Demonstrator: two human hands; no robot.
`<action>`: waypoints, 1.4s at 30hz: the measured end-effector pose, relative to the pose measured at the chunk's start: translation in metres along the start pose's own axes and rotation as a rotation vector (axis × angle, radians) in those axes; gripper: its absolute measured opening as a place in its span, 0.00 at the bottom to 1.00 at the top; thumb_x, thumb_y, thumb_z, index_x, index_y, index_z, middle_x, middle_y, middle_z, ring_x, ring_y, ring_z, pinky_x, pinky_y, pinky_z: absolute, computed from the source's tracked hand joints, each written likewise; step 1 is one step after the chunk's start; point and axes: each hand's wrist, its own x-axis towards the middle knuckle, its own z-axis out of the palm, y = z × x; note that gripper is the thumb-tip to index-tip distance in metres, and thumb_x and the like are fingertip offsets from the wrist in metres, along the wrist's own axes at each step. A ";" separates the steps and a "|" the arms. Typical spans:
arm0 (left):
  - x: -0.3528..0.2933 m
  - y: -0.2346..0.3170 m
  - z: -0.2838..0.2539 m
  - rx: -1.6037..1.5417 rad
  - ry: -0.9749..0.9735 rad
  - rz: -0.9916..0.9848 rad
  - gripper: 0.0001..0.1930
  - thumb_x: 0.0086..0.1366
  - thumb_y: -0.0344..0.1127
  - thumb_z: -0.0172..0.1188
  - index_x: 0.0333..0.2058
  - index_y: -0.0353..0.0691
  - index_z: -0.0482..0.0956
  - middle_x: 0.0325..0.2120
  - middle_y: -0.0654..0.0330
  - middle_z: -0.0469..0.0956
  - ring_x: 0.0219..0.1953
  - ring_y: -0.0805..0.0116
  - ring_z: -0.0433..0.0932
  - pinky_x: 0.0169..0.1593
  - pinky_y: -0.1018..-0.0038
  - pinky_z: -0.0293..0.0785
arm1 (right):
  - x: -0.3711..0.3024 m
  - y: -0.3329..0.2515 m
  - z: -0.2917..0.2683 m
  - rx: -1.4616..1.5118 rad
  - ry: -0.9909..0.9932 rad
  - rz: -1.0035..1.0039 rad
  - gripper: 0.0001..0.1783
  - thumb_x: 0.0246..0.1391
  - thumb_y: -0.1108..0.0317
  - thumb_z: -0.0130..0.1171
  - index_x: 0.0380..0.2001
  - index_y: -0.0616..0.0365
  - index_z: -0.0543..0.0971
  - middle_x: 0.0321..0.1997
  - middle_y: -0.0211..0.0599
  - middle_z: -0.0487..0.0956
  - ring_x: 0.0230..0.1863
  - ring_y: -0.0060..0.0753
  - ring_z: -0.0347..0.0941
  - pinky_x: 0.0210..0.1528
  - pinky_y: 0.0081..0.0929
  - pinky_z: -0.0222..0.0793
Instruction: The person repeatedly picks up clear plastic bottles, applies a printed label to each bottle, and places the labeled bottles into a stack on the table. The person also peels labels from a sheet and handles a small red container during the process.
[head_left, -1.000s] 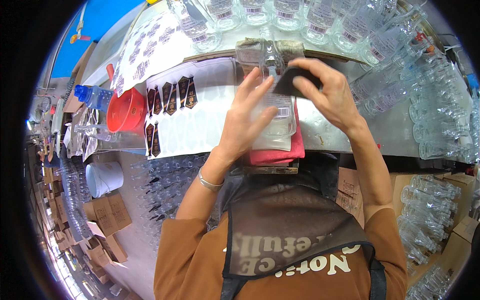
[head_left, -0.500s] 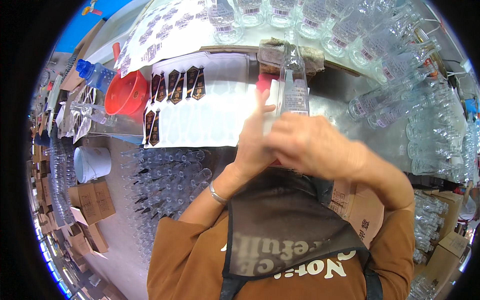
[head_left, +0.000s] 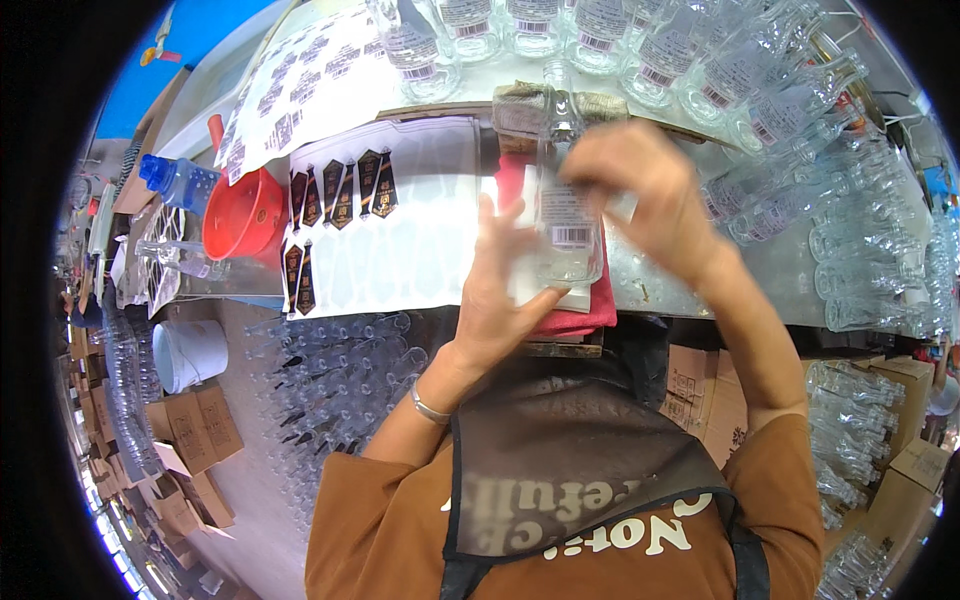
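A clear glass bottle (head_left: 570,250) with a printed label lies on a red cloth (head_left: 590,315) in front of me, its neck on a folded rag (head_left: 520,112). Left of its base, my left hand (head_left: 490,300) has its fingers stretched out and the thumb apart; they are somewhat blurred. The thumb tip is close to the base, and I cannot tell whether it touches. Over the bottle's upper right side is my right hand (head_left: 645,185), fingers bent and smeared by motion. Whether anything is between them does not show. Beside my left hand lies a sheet of black tie-shaped stickers (head_left: 400,260).
Labelled bottles (head_left: 535,30) stand along the far side, and more (head_left: 860,240) lie at the right. A red plastic scoop (head_left: 240,215) and a blue-capped bottle (head_left: 180,182) are at the left. Below are crowded bottles (head_left: 340,370), a white bucket (head_left: 190,355) and cartons (head_left: 195,425).
My hands, close together half a second ago, have moved apart. The right went up and right over the bottle; the left now has its thumb spread. The bottle's base has come into view.
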 end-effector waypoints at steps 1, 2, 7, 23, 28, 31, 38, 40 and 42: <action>0.000 -0.001 -0.002 -0.008 -0.012 0.003 0.61 0.50 0.25 0.75 0.74 0.32 0.37 0.64 0.48 0.67 0.56 0.55 0.77 0.59 0.65 0.74 | -0.008 -0.019 0.001 0.068 -0.084 -0.092 0.11 0.41 0.74 0.69 0.31 0.54 0.80 0.35 0.35 0.80 0.42 0.41 0.78 0.45 0.36 0.76; 0.001 -0.004 -0.003 -0.011 -0.024 -0.002 0.61 0.51 0.24 0.74 0.74 0.32 0.37 0.64 0.48 0.67 0.56 0.55 0.77 0.59 0.65 0.74 | -0.015 -0.036 -0.005 0.231 -0.207 -0.040 0.09 0.42 0.73 0.68 0.29 0.55 0.79 0.34 0.37 0.79 0.39 0.42 0.78 0.43 0.35 0.77; 0.000 -0.005 -0.007 -0.041 -0.075 -0.052 0.58 0.53 0.23 0.71 0.74 0.34 0.37 0.64 0.48 0.68 0.56 0.57 0.77 0.60 0.64 0.73 | -0.012 0.015 -0.011 0.195 0.092 0.272 0.14 0.45 0.76 0.66 0.39 0.58 0.83 0.40 0.40 0.82 0.43 0.42 0.79 0.46 0.33 0.76; 0.000 0.006 -0.003 0.037 -0.105 -0.086 0.56 0.53 0.20 0.69 0.74 0.36 0.40 0.66 0.43 0.65 0.61 0.56 0.73 0.65 0.62 0.68 | -0.002 0.031 -0.006 0.001 0.102 0.228 0.15 0.57 0.68 0.64 0.45 0.64 0.81 0.41 0.49 0.84 0.42 0.49 0.81 0.46 0.36 0.76; -0.003 0.005 -0.003 0.072 -0.078 -0.082 0.56 0.54 0.21 0.69 0.74 0.36 0.41 0.66 0.43 0.64 0.60 0.55 0.74 0.64 0.61 0.70 | 0.004 0.011 -0.007 0.001 0.160 -0.002 0.08 0.49 0.73 0.65 0.35 0.58 0.81 0.38 0.37 0.81 0.41 0.42 0.78 0.42 0.34 0.77; -0.005 0.006 -0.007 0.057 -0.102 -0.089 0.56 0.54 0.23 0.70 0.74 0.37 0.41 0.67 0.44 0.63 0.63 0.54 0.72 0.65 0.60 0.68 | -0.027 -0.001 -0.008 0.107 0.036 -0.010 0.13 0.43 0.75 0.68 0.35 0.57 0.81 0.41 0.35 0.81 0.42 0.40 0.78 0.44 0.34 0.77; 0.017 0.006 -0.023 -0.275 -0.087 -0.119 0.49 0.58 0.25 0.64 0.74 0.35 0.46 0.68 0.44 0.62 0.67 0.54 0.67 0.67 0.62 0.65 | -0.013 0.030 -0.010 0.186 0.087 0.383 0.15 0.60 0.69 0.61 0.49 0.61 0.81 0.42 0.45 0.84 0.41 0.32 0.81 0.45 0.28 0.75; 0.033 0.007 -0.021 -0.329 -0.035 -0.353 0.46 0.62 0.28 0.65 0.73 0.33 0.47 0.67 0.43 0.62 0.66 0.53 0.67 0.66 0.63 0.66 | 0.001 0.034 -0.011 0.193 0.179 0.527 0.14 0.63 0.70 0.57 0.50 0.61 0.80 0.41 0.38 0.84 0.41 0.23 0.78 0.46 0.23 0.74; 0.056 0.005 -0.011 -0.398 -0.013 -0.449 0.46 0.63 0.30 0.67 0.72 0.31 0.49 0.65 0.41 0.64 0.66 0.52 0.68 0.66 0.63 0.67 | -0.001 0.041 0.003 0.404 0.289 0.450 0.14 0.63 0.68 0.56 0.49 0.61 0.81 0.37 0.40 0.84 0.36 0.30 0.81 0.41 0.29 0.76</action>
